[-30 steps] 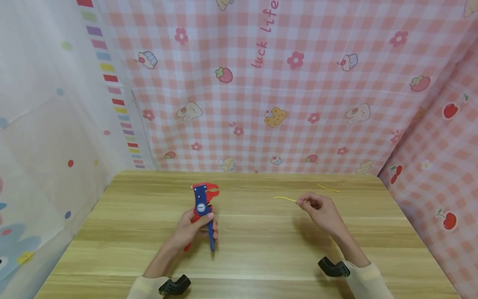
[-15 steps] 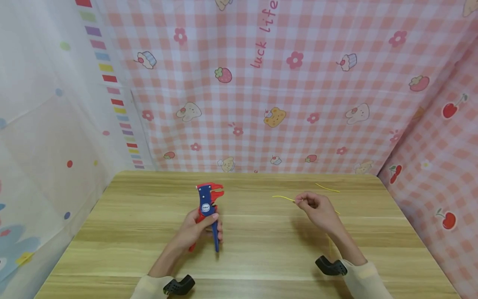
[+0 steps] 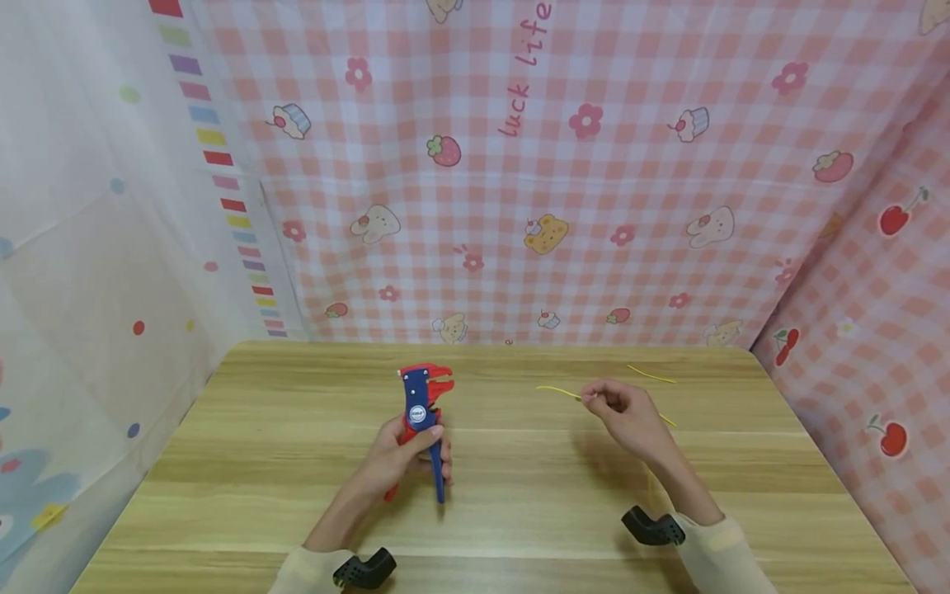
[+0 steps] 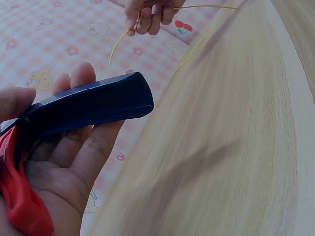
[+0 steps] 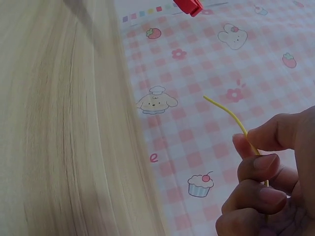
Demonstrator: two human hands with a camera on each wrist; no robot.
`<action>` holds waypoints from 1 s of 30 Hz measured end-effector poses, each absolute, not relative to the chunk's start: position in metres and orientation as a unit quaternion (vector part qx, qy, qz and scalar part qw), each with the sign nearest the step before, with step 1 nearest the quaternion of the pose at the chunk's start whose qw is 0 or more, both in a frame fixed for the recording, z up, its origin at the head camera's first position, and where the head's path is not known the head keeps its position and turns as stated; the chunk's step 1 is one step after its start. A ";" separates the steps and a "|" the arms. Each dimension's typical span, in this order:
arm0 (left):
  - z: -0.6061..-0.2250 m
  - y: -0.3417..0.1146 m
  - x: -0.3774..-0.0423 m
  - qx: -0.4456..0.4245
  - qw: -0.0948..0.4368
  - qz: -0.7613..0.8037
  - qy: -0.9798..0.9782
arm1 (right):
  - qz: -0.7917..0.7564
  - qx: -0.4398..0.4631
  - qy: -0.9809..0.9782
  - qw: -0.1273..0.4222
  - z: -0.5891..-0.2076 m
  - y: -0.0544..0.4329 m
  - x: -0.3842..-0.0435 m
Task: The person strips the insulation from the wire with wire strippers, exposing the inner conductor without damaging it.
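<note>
My left hand (image 3: 397, 458) grips a red and blue wire stripper (image 3: 417, 392) by its handles, thumb over the blue side. The tool stands above the table with its red jaws parted and facing right. In the left wrist view, the blue handle (image 4: 98, 101) crosses the fingers. To the right, my right hand (image 3: 627, 421) pinches a thin yellow wire (image 3: 557, 389) between thumb and forefinger. One wire end points left toward the stripper, with a gap between them; the right wrist view shows this wire (image 5: 231, 113) slightly bent. Its middle is hidden in the curled fingers.
Another yellow wire (image 3: 651, 374) lies on the wooden table (image 3: 519, 511) behind the right hand. A pink checked curtain (image 3: 475, 198) hangs along the back edge. More cloth (image 3: 876, 346) encloses the right side, and a pale curtain (image 3: 111, 247) the left.
The left hand has moved right with the wire stripper. The right hand has shifted slightly left with its wire, narrowing the gap. The wire on the table has stayed put.
</note>
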State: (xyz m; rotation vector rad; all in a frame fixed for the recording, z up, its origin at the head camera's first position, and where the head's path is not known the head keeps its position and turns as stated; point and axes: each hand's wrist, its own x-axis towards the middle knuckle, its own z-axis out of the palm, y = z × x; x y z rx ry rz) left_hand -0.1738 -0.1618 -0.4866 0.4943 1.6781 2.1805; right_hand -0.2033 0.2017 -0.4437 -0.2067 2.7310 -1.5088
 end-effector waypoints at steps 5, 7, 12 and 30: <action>-0.486 -0.158 -0.174 0.178 0.172 0.770 0.588 | -0.483 -0.072 0.873 0.005 -0.442 0.199 -0.204; -0.486 -0.156 -0.174 0.179 0.171 0.771 0.587 | -0.484 -0.074 0.872 0.004 -0.441 0.198 -0.204; -0.488 -0.152 -0.174 0.180 0.172 0.772 0.585 | -0.492 -0.079 0.867 0.004 -0.440 0.194 -0.205; -0.484 -0.139 -0.175 0.201 0.176 0.772 0.576 | -0.499 -0.079 0.863 0.017 -0.434 0.185 -0.205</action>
